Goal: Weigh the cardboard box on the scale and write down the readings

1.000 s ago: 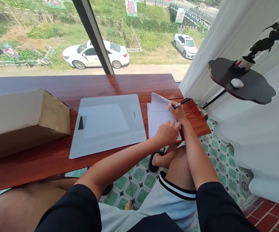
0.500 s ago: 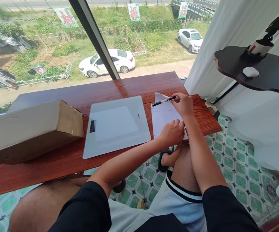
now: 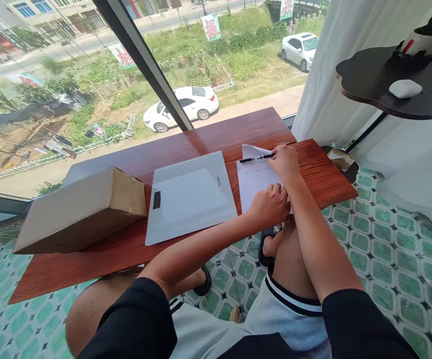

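Observation:
My right hand is closed around a black pen, whose long body sticks out to the left across the upper part of a white paper. The paper has lines of small writing, and its top edge curls up. My left hand lies on the lower right of the paper with its fingers bent in, pressing on it just below my right wrist. Left of the paper lies a flat, pale grey glass scale with a small dark display.
A cardboard box occupies the left of the reddish wooden table. A dark scalloped stand to the right bears a potted plant and a white mouse-shaped object. My legs are under the table's near edge.
The camera view has shifted, showing more of the box and the table's left end. In my right hand the pen has turned to lie more level. My left hand stays on the paper.

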The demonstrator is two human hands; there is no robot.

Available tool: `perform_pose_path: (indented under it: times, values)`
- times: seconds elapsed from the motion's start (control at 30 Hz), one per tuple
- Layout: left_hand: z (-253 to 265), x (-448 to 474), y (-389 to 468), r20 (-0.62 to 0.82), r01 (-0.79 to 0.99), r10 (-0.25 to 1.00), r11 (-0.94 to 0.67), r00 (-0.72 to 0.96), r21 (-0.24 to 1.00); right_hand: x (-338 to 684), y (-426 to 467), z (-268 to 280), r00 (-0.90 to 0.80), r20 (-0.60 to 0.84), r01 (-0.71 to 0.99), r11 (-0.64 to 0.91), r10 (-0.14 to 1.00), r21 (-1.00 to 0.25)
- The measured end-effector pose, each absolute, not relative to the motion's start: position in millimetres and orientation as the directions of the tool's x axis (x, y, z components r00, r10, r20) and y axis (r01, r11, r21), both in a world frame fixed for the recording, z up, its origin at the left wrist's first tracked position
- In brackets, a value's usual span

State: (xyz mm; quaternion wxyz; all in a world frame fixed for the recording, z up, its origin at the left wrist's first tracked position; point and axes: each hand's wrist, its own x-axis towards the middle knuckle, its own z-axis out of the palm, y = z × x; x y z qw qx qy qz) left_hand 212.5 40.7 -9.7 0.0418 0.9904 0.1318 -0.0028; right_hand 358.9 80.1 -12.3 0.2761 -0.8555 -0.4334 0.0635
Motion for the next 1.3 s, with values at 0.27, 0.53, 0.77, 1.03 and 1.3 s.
perform_pose_path:
  times: [0.27,0.53,0.77,1.03,1.3]
  values:
    - [8.1,170.8,33.1,0.028,0.190,0.190,-0.982,0.981,0.012,361.1,80.2,-19.4,0.613,0.130,0.718,-0.481,0.780,-0.503]
    - [28.1,85.3,56.6,0.300,0.376,0.352,-0.926,0.887,-0.026,356.8,76.4,-14.5,0.636,0.069,0.695,-0.531,0.769,-0.484]
    - [44.2,14.1,98.5,0.489,0.639,0.543,-0.768,0.682,-0.038,342.5,81.3,-7.9,0.610,0.011,0.739,-0.564,0.792,-0.369]
    - [64.0,-49.5,143.5,0.635,0.934,0.745,-0.343,0.205,0.100,317.4,90.1,-8.2,0.558,0.081,0.803,-0.512,0.826,-0.303]
    - [65.5,-112.1,166.4,0.747,0.913,0.662,-0.263,-0.066,0.313,317.5,94.8,-23.6,0.503,0.349,0.857,-0.404,0.791,-0.319]
